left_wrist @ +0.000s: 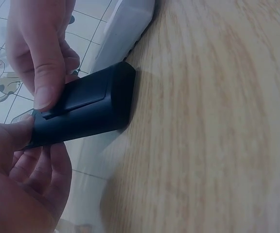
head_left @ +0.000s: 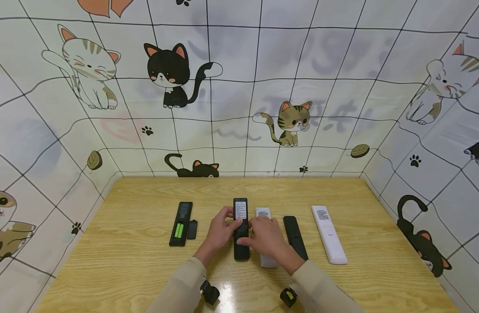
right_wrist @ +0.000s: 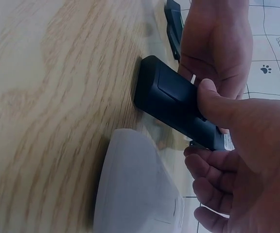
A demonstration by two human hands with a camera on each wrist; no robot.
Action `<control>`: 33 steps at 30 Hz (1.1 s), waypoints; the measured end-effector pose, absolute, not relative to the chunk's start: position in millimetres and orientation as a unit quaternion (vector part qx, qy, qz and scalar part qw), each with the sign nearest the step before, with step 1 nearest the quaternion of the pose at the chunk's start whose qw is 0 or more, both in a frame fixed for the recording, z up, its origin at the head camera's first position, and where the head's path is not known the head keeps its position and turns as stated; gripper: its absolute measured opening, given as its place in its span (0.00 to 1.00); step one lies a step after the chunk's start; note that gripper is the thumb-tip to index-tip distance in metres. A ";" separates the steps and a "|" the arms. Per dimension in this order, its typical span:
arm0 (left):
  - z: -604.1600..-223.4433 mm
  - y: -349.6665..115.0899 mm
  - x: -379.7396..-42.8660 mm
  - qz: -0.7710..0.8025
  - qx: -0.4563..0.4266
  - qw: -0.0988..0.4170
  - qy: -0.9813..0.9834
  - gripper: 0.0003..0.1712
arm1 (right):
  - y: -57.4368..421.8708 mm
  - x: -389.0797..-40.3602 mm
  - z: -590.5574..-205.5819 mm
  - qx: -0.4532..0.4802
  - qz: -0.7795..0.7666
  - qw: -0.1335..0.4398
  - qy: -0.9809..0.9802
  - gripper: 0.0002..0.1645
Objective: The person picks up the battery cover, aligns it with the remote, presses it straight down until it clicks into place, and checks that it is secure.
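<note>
A black remote control [head_left: 241, 253] lies back side up at the middle of the table, its label toward the far end. My left hand [head_left: 220, 232] grips it from the left, thumb on its back and fingers along its side, as the left wrist view shows. With its thumb, my right hand [head_left: 267, 237] presses on the battery cover [left_wrist: 84, 94], which sits in place; its curled fingers are at the remote's other side. A white remote [right_wrist: 132, 184] lies just right of the black one, partly hidden by my right hand.
Left on the wooden table [head_left: 126, 261] is a black remote [head_left: 183, 211] with green batteries [head_left: 178, 230] showing, beside its loose cover [head_left: 192, 229]. To the right lie another black remote [head_left: 295, 234] and a white remote [head_left: 329, 237]. Cat-patterned cloth walls surround the table.
</note>
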State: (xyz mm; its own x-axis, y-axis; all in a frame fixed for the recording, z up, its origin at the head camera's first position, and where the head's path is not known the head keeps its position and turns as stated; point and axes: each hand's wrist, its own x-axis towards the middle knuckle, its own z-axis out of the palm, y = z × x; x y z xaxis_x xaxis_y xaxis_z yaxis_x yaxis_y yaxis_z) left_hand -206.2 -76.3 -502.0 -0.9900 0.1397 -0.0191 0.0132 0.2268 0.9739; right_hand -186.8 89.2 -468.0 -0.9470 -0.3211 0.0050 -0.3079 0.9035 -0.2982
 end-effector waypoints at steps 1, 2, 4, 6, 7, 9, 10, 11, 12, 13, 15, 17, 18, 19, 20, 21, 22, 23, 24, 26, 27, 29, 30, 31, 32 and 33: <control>-501.7 -76.2 -206.1 0.620 0.049 0.050 0.781 0.19 | 88.9 -187.0 -467.8 -0.161 -0.150 0.024 0.975 0.32; -501.7 -76.1 -205.9 0.621 0.050 0.050 0.781 0.19 | 88.7 -187.3 -467.9 -0.161 -0.150 0.026 0.975 0.32; -501.0 -75.9 -205.6 0.620 0.050 0.049 0.781 0.19 | 88.3 -187.6 -467.6 -0.160 -0.151 0.030 0.975 0.31; -500.7 -75.8 -205.4 0.619 0.050 0.049 0.782 0.19 | 88.1 -188.0 -468.0 -0.159 -0.152 0.034 0.975 0.31; -500.9 -75.7 -205.4 0.619 0.050 0.049 0.782 0.19 | 88.1 -188.1 -468.1 -0.159 -0.154 0.036 0.975 0.31; -501.2 -75.6 -205.5 0.617 0.049 0.049 0.784 0.19 | 88.0 -188.5 -468.7 -0.158 -0.155 0.039 0.974 0.30; -501.6 -75.5 -205.6 0.617 0.049 0.049 0.784 0.19 | 88.1 -188.7 -469.0 -0.158 -0.156 0.040 0.974 0.30; -502.0 -75.4 -205.7 0.616 0.049 0.048 0.785 0.19 | 88.1 -189.0 -469.5 -0.158 -0.156 0.041 0.974 0.30; -502.4 -75.3 -205.6 0.616 0.050 0.047 0.785 0.19 | 88.2 -189.1 -469.8 -0.157 -0.157 0.041 0.974 0.30; -502.9 -75.3 -205.8 0.615 0.051 0.046 0.785 0.19 | 88.3 -189.2 -469.8 -0.157 -0.157 0.042 0.974 0.30; -503.1 -75.0 -205.6 0.616 0.053 0.044 0.785 0.19 | 88.3 -189.6 -470.1 -0.157 -0.158 0.041 0.974 0.29; -503.2 -74.9 -205.7 0.615 0.053 0.043 0.786 0.19 | 88.0 -190.1 -470.4 -0.155 -0.161 0.042 0.974 0.28; -503.1 -74.9 -205.5 0.614 0.053 0.043 0.786 0.19 | 87.8 -190.5 -470.6 -0.154 -0.162 0.044 0.974 0.27; -502.9 -74.8 -205.6 0.613 0.052 0.043 0.787 0.19 | 87.5 -190.8 -470.9 -0.152 -0.165 0.045 0.973 0.27; -502.6 -74.8 -205.4 0.613 0.052 0.044 0.787 0.19 | 87.2 -191.1 -471.1 -0.151 -0.167 0.046 0.973 0.26; -502.3 -74.8 -205.4 0.612 0.051 0.044 0.788 0.19 | 86.9 -191.2 -471.0 -0.149 -0.169 0.048 0.973 0.26; -502.2 -74.8 -205.4 0.610 0.050 0.044 0.789 0.19 | 86.4 -191.3 -471.0 -0.147 -0.170 0.050 0.973 0.26; -501.8 -74.8 -205.2 0.610 0.049 0.045 0.790 0.19 | 86.0 -191.4 -470.7 -0.146 -0.171 0.051 0.973 0.25; -501.5 -74.7 -205.0 0.609 0.048 0.045 0.790 0.19 | 85.7 -191.1 -470.1 -0.144 -0.171 0.052 0.973 0.25; -501.2 -74.6 -204.9 0.606 0.048 0.045 0.793 0.18 | 85.0 -190.8 -468.8 -0.142 -0.172 0.053 0.973 0.26; -501.2 -74.6 -204.7 0.604 0.049 0.044 0.794 0.18 | 84.8 -190.5 -468.2 -0.141 -0.172 0.054 0.973 0.26; -501.0 -74.5 -204.7 0.603 0.046 0.045 0.795 0.18 | 84.5 -190.5 -467.5 -0.140 -0.173 0.055 0.973 0.26; -501.0 -74.5 -204.7 0.602 0.046 0.044 0.796 0.18 | 84.4 -190.4 -467.5 -0.139 -0.174 0.056 0.973 0.26; -501.1 -74.5 -204.8 0.602 0.046 0.043 0.796 0.18 | 84.3 -190.5 -467.7 -0.139 -0.174 0.056 0.973 0.25; -501.2 -74.6 -204.9 0.602 0.047 0.042 0.796 0.18 | 84.3 -190.6 -467.8 -0.139 -0.174 0.056 0.973 0.25; -501.2 -74.7 -204.9 0.602 0.048 0.041 0.796 0.18 | 84.3 -190.6 -468.0 -0.139 -0.174 0.056 0.973 0.25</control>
State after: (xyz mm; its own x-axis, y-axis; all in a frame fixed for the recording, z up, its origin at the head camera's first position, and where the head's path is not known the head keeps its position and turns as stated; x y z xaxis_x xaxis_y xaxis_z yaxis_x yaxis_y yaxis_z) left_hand -204.9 -74.7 -501.2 -0.9922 0.1247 -0.0072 0.0271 0.2716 0.9620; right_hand -190.6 84.3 -468.0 -0.9551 -0.2901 -0.0601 -0.2514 0.9010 -0.3536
